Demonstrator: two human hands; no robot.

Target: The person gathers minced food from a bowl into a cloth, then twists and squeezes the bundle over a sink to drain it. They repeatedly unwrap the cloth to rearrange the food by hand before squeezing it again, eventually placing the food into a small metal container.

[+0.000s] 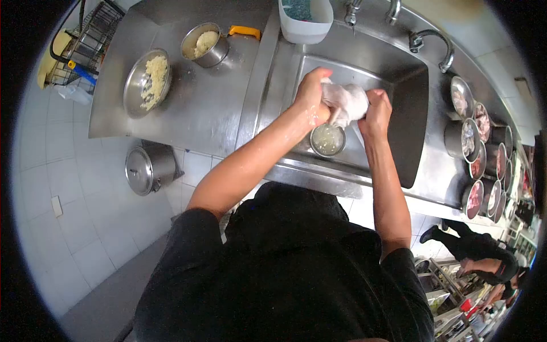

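Note:
Over the steel sink (407,125), a wet white cloth (348,104) is stretched and bunched between both my hands. My left hand (310,94) grips its left end with closed fingers, and drops of water shine on the wrist. On the other end, my right hand (376,115) is closed around the fabric. Just below the cloth, a small round metal bowl (328,140) holds cloudy pale liquid with bits in it. Whether anything is wrapped inside the cloth is hidden.
Left on the steel counter are a metal bowl of pale crumbly food (152,82) and an orange-handled saucepan (212,48). A white plastic tub (306,23) sits at the sink's back edge, near taps (436,43). Several meat-filled pots (470,139) line the right. Another person (478,251) is at lower right.

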